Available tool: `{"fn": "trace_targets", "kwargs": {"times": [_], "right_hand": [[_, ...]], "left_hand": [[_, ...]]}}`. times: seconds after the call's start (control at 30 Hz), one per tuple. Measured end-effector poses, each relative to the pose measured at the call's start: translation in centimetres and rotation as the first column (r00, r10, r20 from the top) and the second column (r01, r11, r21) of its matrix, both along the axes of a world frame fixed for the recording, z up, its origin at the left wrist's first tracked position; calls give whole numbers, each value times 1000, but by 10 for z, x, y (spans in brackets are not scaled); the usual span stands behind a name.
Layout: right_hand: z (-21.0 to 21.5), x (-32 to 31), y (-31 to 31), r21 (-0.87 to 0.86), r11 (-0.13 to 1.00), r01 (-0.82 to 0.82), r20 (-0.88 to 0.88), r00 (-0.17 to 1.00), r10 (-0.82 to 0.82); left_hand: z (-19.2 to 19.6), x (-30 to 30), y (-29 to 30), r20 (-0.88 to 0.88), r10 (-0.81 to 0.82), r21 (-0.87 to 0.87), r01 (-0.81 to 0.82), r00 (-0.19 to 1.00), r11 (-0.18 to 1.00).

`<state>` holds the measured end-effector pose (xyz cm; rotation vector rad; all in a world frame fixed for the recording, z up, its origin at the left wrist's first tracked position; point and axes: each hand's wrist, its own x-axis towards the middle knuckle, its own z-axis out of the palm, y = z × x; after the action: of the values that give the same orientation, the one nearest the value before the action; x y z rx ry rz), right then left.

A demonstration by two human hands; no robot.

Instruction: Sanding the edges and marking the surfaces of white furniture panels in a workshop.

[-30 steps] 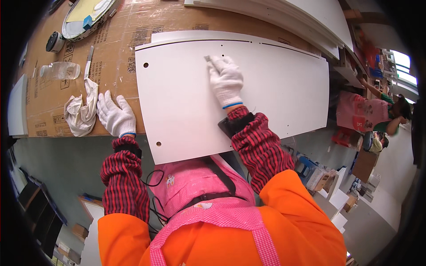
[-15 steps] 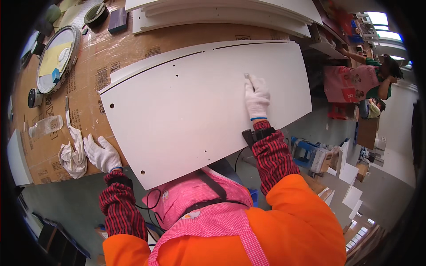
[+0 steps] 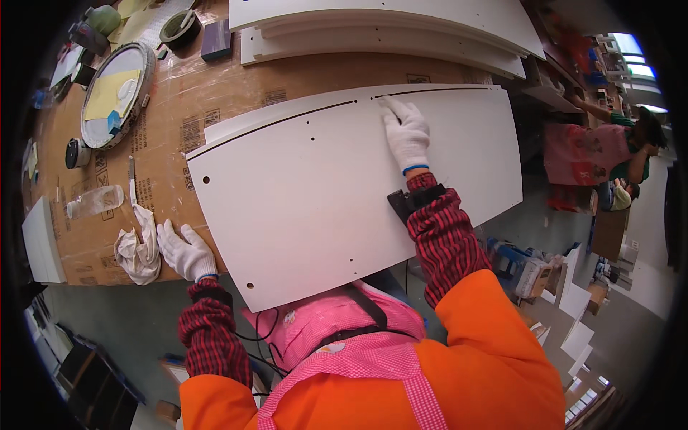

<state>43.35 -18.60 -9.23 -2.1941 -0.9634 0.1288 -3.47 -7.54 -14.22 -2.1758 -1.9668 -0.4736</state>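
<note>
A large white board [image 3: 287, 208] with dark grooves and small drilled holes lies in front of me. My right hand [image 3: 407, 136], in a white knit glove, is at its far edge with fingertips at the groove. Those fingers are drawn together, and whatever sits between them is too small to make out. My left hand [image 3: 186, 252], gloved likewise, rests open on the brown cardboard [image 3: 161, 165] left of the board. Beside it lies a crumpled white cloth [image 3: 137, 252], with a thin knife-like tool [image 3: 132, 180] just beyond.
A stack of white boards [image 3: 380, 43] stands at the back. To the left are a round lid [image 3: 134, 59] with a yellow sheet and blue block, a roll of tape [image 3: 180, 29], a clear bottle [image 3: 96, 201] and a small black-lidded jar [image 3: 77, 153]. Another person [image 3: 631, 154] is at far right.
My right hand has moved away from me across the board, from its middle to the far groove. My left hand stays by the cloth. The whole view has shifted slightly.
</note>
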Motion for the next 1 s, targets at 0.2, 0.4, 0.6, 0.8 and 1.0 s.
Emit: {"fn": "trace_targets", "kwargs": {"times": [0.2,0.4,0.6,0.8,1.0], "right_hand": [[-11,-215,69,-125,721,-681,38,723,689],[-15,-181,29,-277,591,-758,55,601,797],[4,120,-58,-113,994,1,105,994,11],[-16,310,-161,-187,794,578,359,793,-493],[-13,250,-198,-73,842,534,350,805,-480]], "left_hand": [[1,11,1,22,-52,-9,52,998,999],[-2,0,2,22,-68,-11,68,997,998],[4,-2,2,14,1,-96,0,1000,995],[-1,6,4,53,-3,-115,9,999,993],[3,5,2,75,-21,-117,30,997,993]]}}
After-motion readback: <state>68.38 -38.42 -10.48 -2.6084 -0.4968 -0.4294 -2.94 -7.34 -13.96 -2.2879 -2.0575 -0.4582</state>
